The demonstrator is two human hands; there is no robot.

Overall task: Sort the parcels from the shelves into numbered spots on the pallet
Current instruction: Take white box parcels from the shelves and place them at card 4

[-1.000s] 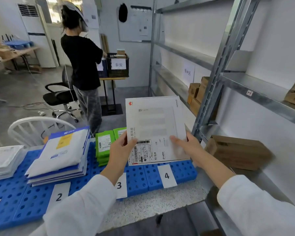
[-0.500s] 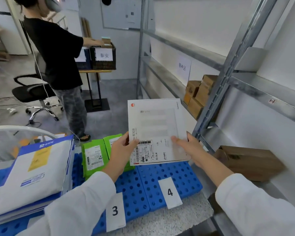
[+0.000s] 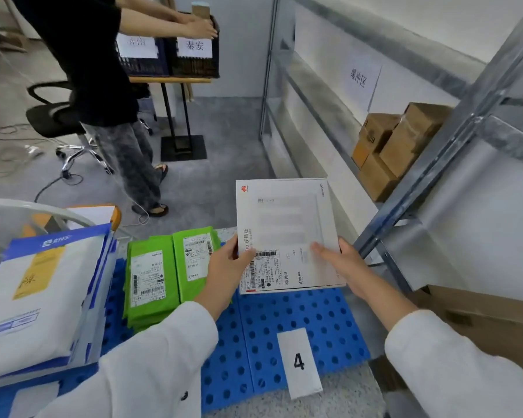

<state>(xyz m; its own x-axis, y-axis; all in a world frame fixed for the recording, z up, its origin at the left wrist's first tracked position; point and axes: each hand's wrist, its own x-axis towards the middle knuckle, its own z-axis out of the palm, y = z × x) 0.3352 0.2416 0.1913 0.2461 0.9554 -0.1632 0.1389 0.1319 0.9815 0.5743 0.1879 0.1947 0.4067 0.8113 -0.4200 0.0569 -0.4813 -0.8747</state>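
**White parcel held over spot four**

Both hands are on the white parcel (image 3: 284, 233) right now. The left hand (image 3: 227, 267) grips its left edge, thumb curled over the printed face and fingers tucked behind. The right hand (image 3: 341, 263) holds the lower right corner the same way, thumb lying across the front. The parcel is tilted up towards the person, label side showing, above the far right part of the blue pallet (image 3: 314, 315). I can't tell whether its lower edge touches the pallet.

Nearer, a paper tag marked 4 (image 3: 299, 362) lies on that same pallet section, and the pallet sits on a speckled grey tabletop (image 3: 344, 396). To the left, two piles of green parcels (image 3: 151, 276) lie side by side, and further left there's a stack of blue-and-white mailers (image 3: 43, 297).

On the right stands the metal shelf rack (image 3: 435, 164), with brown boxes (image 3: 387, 146) on one level. Far left, another person (image 3: 103, 70) in black reaches both arms to labelled crates (image 3: 194, 52).
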